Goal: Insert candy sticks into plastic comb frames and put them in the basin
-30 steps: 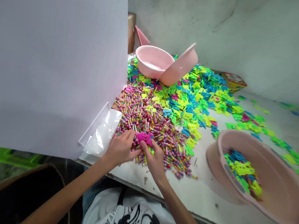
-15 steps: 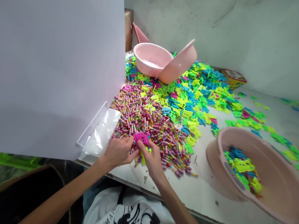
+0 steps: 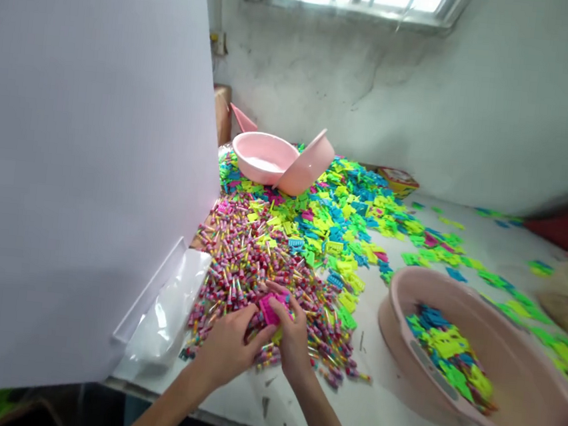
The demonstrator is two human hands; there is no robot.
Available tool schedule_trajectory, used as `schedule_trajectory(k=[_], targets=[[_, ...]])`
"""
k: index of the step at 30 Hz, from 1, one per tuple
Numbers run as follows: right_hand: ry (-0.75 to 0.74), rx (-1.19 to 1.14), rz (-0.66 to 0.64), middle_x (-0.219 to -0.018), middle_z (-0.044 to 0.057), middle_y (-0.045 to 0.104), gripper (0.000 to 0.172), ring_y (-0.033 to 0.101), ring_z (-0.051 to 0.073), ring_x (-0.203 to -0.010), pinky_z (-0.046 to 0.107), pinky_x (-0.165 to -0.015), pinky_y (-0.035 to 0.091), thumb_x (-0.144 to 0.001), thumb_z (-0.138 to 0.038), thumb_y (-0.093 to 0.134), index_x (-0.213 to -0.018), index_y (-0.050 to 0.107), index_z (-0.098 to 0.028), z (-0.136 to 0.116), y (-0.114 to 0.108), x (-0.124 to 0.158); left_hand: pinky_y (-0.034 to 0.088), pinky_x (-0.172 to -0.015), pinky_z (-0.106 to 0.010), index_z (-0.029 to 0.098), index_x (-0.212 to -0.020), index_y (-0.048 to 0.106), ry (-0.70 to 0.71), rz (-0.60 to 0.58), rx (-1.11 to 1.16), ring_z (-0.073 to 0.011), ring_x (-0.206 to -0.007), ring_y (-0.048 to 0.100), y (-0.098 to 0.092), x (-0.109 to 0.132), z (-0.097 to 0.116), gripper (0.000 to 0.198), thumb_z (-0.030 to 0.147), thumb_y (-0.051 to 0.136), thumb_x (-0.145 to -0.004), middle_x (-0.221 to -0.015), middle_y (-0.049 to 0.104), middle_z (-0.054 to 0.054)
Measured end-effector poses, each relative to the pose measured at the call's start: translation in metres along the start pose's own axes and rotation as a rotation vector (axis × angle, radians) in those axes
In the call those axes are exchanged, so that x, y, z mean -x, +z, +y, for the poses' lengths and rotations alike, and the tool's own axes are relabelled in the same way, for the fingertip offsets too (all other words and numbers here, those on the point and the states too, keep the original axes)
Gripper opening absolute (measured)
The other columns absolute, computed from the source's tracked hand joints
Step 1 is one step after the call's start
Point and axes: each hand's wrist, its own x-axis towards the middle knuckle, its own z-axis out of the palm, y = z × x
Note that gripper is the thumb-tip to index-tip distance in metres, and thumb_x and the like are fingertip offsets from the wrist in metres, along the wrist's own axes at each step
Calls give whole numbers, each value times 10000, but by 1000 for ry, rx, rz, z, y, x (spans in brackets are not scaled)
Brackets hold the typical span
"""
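My right hand (image 3: 293, 338) pinches a magenta plastic piece (image 3: 272, 309) with a yellow-green piece (image 3: 277, 335) showing below it. My left hand (image 3: 228, 348) curls against the piece's lower edge, and its fingertips are partly hidden. Both hands rest over a heap of small striped tubes (image 3: 242, 276), in pink, red and yellow. Beyond the tubes spreads a wide pile of flat plastic pieces (image 3: 349, 212) in green, yellow, blue and magenta.
A pink basin (image 3: 515, 369) holding colored pieces stands at right, and several more pieces lie scattered beyond it. Two pink basins (image 3: 262, 157) stand at the back. A white board (image 3: 79, 153) rises at left, with a plastic bag (image 3: 167, 309) at its foot.
The view has tilted upward, bringing a window into sight and lowering everything in the frame. My hands have closed in around the magenta piece, and the yellow-green piece shows less.
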Motion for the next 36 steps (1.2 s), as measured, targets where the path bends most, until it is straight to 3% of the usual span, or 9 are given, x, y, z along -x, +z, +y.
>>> schedule_trajectory(k=[3,5,9,16,20,23,26,31,36], targets=[[-69,-11,54,-983,102,718,373,677,241,-770,340,-645,541,-845,-391,539,-1130,658,-182,-9,-26,-28,491,-776,-305,214,-945,615,14,131,-82,-193,-861,643,4,-10,-12,309,414,388,-1005,-914,679,-47],[-105,99,105,-979,91,711,437,663,226,-731,325,-606,521,-835,-417,518,-1188,620,-181,-19,-49,-56,473,-908,-387,199,-1117,621,24,248,-298,-244,-1042,605,9,-16,-30,282,363,430,-989,-1093,658,-102],[-152,578,157,-980,73,684,446,628,219,-779,324,-656,489,-815,-470,536,-1146,624,-185,-36,-83,-123,457,-929,-467,219,-1282,583,42,246,-610,-296,-1145,554,27,-21,-62,357,245,498,-936,-1219,613,-138],[-30,840,147,-847,76,654,178,602,255,-882,405,-841,420,-686,-230,756,-727,596,-166,-17,-69,-183,485,-894,-421,204,-1082,661,69,361,-386,-247,-1003,649,33,-22,-73,247,243,454,-952,-1041,697,-88],[-59,819,91,-874,65,644,133,586,240,-888,386,-838,417,-727,-214,706,-770,589,-169,-15,-61,-181,520,-758,-358,210,-921,672,-142,500,50,-229,-809,678,16,-17,-74,295,438,486,-941,-835,715,-44],[-110,728,13,-824,36,640,185,592,236,-840,349,-777,435,-769,-336,669,-855,606,-186,-31,-61,-170,484,-587,-269,189,-842,632,-341,478,521,-190,-665,634,1,-16,-69,361,549,601,-851,-695,660,-9],[-139,602,-95,-835,28,655,331,605,216,-760,318,-694,458,-776,-488,652,-918,638,-190,-51,-56,-149,470,-601,-227,174,-850,605,-311,479,805,-161,-701,611,-12,-21,-55,371,515,722,-764,-741,650,-2],[-97,397,-220,-874,47,688,447,647,224,-728,315,-627,498,-750,-605,669,-933,679,-197,-73,-38,-101,470,-722,-226,180,-992,655,-258,478,866,-164,-840,608,-28,-34,-25,379,461,747,-755,-909,673,-20],[-12,130,-270,-871,24,669,334,647,216,-759,304,-642,511,-738,-514,747,-884,666,-224,-83,-26,-66,445,-814,-279,191,-1052,627,-114,328,684,-168,-825,598,-48,-39,1,306,451,541,-916,-862,657,-13]])
